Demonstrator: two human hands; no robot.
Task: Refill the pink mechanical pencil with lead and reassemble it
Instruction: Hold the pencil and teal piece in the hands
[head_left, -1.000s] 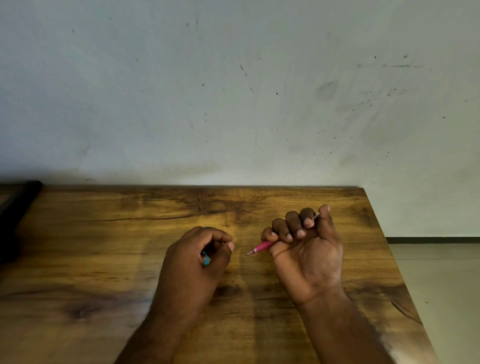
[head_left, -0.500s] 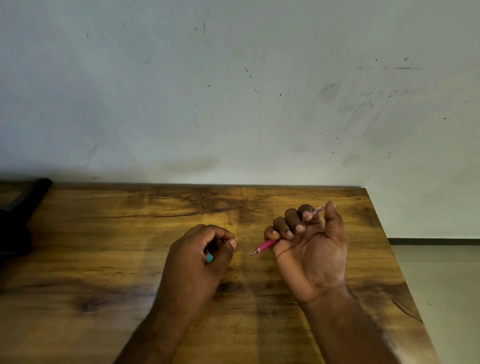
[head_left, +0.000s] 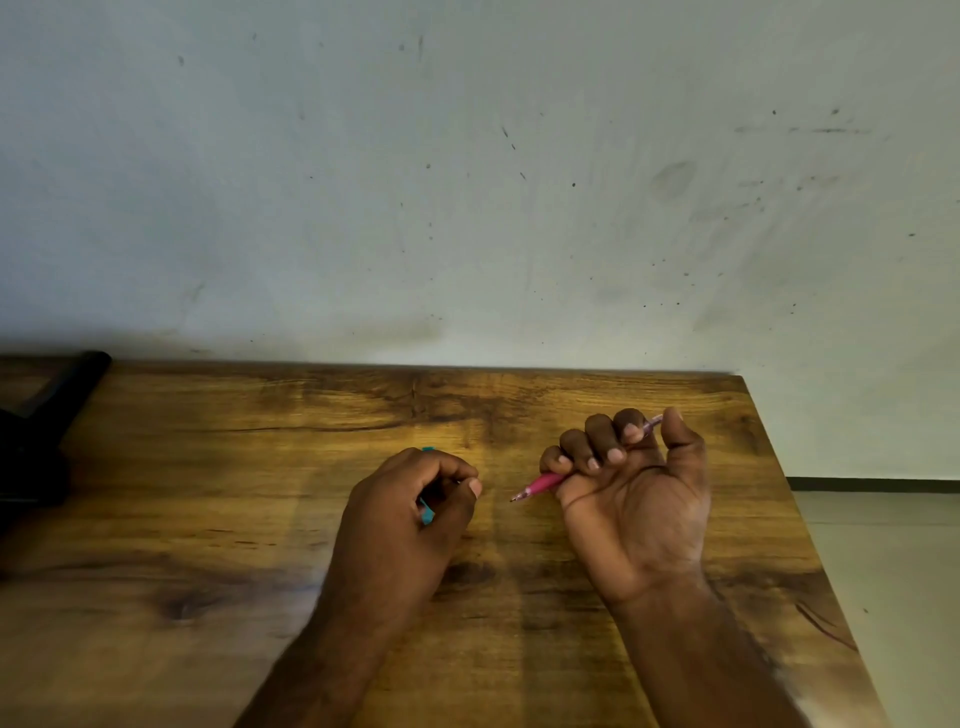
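The pink mechanical pencil (head_left: 540, 485) is gripped in the curled fingers of the right hand (head_left: 636, 499), near the table's (head_left: 208, 519) right edge. A small teal item (head_left: 427, 514) is enclosed by the left hand (head_left: 410, 514). A thin lead could be snapped if misaligned during insertion.

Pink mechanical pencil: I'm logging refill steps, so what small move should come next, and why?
Probably bring the two hands together. The right hand grips the pink mechanical pencil, its tip pointing toward the left hand, which holds a small teal object, possibly the lead case. A gap of wooden table separates them.
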